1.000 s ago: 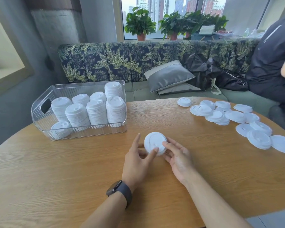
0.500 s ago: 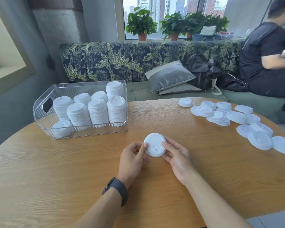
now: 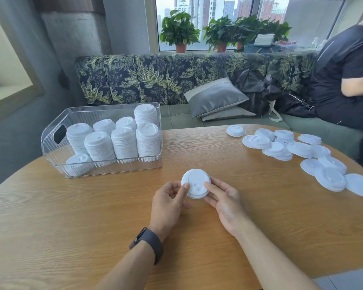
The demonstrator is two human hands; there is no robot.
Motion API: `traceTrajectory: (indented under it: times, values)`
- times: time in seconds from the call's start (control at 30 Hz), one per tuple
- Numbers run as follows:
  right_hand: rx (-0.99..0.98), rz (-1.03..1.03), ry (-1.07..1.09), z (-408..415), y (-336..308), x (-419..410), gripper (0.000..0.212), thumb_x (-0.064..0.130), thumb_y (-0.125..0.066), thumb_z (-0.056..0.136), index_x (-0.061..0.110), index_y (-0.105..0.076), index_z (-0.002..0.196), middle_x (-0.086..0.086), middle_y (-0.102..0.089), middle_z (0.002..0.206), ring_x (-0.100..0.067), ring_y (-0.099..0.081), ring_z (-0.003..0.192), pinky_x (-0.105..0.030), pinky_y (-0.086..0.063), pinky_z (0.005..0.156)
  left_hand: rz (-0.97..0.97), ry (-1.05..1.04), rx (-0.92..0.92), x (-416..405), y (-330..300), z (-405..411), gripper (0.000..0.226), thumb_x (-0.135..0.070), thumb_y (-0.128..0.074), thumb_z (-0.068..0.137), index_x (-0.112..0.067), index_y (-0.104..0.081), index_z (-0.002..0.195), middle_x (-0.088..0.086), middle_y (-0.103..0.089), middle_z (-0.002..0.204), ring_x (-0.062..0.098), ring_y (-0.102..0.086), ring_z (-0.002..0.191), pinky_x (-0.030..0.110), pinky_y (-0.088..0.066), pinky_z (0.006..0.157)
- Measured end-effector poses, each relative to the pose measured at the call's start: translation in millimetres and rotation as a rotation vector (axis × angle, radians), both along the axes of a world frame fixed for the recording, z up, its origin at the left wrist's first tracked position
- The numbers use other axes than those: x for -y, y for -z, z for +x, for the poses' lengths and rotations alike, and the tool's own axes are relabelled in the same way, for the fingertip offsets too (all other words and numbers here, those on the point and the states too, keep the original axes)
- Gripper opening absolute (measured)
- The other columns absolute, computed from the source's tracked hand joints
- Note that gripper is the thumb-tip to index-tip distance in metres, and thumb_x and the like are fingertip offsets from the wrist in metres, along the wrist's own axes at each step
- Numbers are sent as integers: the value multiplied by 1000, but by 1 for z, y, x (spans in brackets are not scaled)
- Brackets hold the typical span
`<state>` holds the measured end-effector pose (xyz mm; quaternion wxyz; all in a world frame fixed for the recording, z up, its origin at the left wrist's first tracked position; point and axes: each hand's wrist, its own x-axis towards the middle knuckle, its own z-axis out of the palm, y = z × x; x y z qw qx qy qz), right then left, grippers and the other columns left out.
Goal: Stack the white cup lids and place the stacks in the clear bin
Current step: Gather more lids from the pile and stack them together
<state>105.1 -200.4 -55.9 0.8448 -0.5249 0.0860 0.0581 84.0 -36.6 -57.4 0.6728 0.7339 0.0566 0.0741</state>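
Note:
A short stack of white cup lids [image 3: 195, 183] sits at the middle of the wooden table [image 3: 92, 216], held between both hands. My left hand [image 3: 168, 203] pinches its left rim with curled fingers and thumb. My right hand [image 3: 223, 198] grips its right side, thumb on top. The clear bin [image 3: 50, 143] stands at the back left and holds several tall lid stacks [image 3: 124, 141], plus one lid lying in its near left corner. Several loose white lids [image 3: 298, 149] lie scattered at the right of the table.
A leaf-patterned sofa with a grey cushion [image 3: 216, 99] and a black bag [image 3: 260, 91] runs behind the table. A person in dark clothes [image 3: 344, 80] stands at the far right. Potted plants [image 3: 179, 32] line the window sill.
My left fingers have curled in from stretched out and now pinch the stack's left rim. The stack stays at the same spot. The person at the right has moved.

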Motion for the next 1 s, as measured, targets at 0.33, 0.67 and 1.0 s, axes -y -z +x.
traceTrajectory:
  times: [0.33, 0.67, 1.0]
  values:
    - [-23, -39, 228, 8, -5, -2, 22, 1, -74, 89, 6, -75, 111, -7, -81, 99, -21, -76, 97, -34, -61, 84, 109, -20, 1, 17, 0, 27, 15, -33, -61, 103, -24, -72, 100, 7, -75, 69, 17, -70, 64, 44, -58, 70]
    - [45, -254, 496, 64, -1, 54, 19, 10, -77, 87, 24, -77, 100, 14, -79, 86, -5, -74, 88, -37, -60, 91, 303, 101, 17, 69, 3, 92, 13, -32, -58, 103, -27, -70, 100, -8, -76, 82, 11, -65, 57, 33, -60, 64]
    - [118, -265, 627, 144, 1, 121, 22, 10, -75, 91, 26, -73, 106, 20, -78, 89, 5, -72, 90, -30, -59, 92, 830, 118, 188, 123, 8, 241, 49, -40, -66, 94, -26, -54, 139, -5, -61, 127, 17, -57, 117, 37, -50, 97]
